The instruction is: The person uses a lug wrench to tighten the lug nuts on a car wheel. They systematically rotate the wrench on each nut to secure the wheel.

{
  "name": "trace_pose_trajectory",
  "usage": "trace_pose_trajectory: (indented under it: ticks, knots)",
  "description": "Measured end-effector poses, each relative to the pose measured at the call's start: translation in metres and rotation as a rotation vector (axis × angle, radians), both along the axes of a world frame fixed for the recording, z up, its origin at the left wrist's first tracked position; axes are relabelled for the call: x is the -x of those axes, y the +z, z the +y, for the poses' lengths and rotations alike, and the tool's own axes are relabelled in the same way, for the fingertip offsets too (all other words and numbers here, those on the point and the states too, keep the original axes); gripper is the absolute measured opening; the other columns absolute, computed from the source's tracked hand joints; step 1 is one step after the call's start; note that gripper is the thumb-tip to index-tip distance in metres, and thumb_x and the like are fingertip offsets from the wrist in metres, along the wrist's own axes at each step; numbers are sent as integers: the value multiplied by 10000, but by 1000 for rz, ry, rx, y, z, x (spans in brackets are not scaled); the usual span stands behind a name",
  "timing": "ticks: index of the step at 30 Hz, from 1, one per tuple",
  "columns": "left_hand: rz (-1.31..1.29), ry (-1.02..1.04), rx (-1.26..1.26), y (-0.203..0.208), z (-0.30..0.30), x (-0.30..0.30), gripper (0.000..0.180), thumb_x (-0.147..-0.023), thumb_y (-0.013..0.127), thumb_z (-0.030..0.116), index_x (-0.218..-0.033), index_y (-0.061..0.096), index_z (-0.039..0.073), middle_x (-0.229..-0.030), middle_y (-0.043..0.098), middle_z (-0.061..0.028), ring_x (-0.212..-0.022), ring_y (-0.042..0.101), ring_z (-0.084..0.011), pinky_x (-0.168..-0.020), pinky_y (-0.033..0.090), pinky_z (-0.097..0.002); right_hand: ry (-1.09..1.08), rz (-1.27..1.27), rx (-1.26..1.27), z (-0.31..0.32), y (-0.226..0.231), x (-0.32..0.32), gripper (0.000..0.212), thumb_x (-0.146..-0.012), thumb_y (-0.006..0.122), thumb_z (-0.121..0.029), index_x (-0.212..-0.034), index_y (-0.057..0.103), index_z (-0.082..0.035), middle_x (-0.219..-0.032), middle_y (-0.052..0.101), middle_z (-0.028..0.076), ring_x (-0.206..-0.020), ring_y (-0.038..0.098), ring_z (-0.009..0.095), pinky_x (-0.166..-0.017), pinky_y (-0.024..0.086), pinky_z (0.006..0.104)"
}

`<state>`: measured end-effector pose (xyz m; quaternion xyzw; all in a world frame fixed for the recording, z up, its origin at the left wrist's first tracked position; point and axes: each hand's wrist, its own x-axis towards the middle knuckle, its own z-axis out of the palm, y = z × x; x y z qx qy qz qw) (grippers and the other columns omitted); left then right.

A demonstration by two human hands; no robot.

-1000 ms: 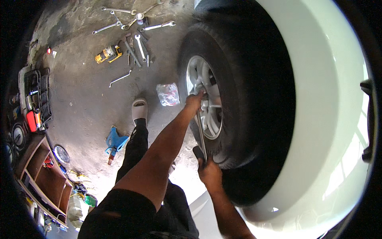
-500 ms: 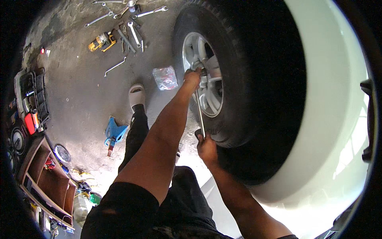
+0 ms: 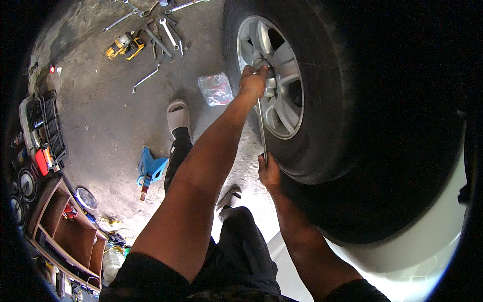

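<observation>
1. The wheel wrench [image 3: 262, 128], a long slim metal bar, is seen running from the hub of the car wheel [image 3: 271, 75] on the far right down to the near edge of the tyre [image 3: 332, 100]; its far end sits on a wheel nut among the silver alloy spokes.
2. The left hand [image 3: 253, 80] is clenched around the far end of the bar at the hub, so the socket is best kept pressed square onto the nut; a tilted socket would probably slip off.
3. The right hand [image 3: 269, 171] is closed around the near end of the bar, just beside the tyre's tread. Force is best applied there, at the very tip, where leverage is judged greatest.
4. The pull should be steady rather than jerked, with knuckles kept off the rubber.
5. Footing matters: a pale sandal [image 3: 178, 115] is planted on the concrete floor [image 3: 100, 126] to the left of the wheel, and a clear plastic bag [image 3: 216, 89] lies just beside it, which is better not stepped on.
6. Spanners [image 3: 163, 35] and a yellow power tool [image 3: 123, 45] lie well apart on the far left, and a blue jack [image 3: 149, 168] near the left leg.
</observation>
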<state>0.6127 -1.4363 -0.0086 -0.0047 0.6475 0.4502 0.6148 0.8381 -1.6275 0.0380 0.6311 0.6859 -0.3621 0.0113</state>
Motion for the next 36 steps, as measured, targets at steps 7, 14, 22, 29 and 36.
trace_pose_trajectory:
  ticks: [7,14,22,29,36]
  knots:
    - [166,-38,-115,-21,-3,-5,500,-881,655,425,-1062,539,-26,-1006,658,-226,-965,637,-363,-859,477,-397,-48,-53,-37,-8,-67,-7,307,-952,555,-301,-1026,556,-3,-859,596,303,-873,575,521,-741,439,549]
    - [306,-140,-226,-23,-11,0,535,-892,638,450,-1108,508,-22,-1021,654,-237,-967,646,-364,-811,512,-410,-85,93,-49,-4,-124,-8,300,-948,557,-285,-1036,558,1,-842,602,292,-801,576,509,-730,446,539]
    - [140,-120,-146,6,-24,24,551,-914,609,502,-1075,477,-8,-719,563,-101,-541,556,-166,-479,508,-325,-211,198,203,-41,-17,21,217,-970,580,-247,-960,554,-32,-722,594,158,-651,572,236,-647,476,370]
    - [-204,-132,-28,-3,-12,30,507,-924,592,504,-1034,476,24,-689,500,-60,-514,513,-164,-453,496,-335,-258,186,390,-13,118,63,153,-962,594,-194,-1024,574,-55,-773,539,49,-674,514,160,-649,448,312]
    - [-572,40,181,10,11,27,440,-929,601,472,-817,535,51,-632,452,-28,-508,474,-162,-506,551,-367,-793,575,940,77,279,105,389,-960,580,-167,-1314,466,-54,-784,482,-3,-608,452,87,-514,345,231]
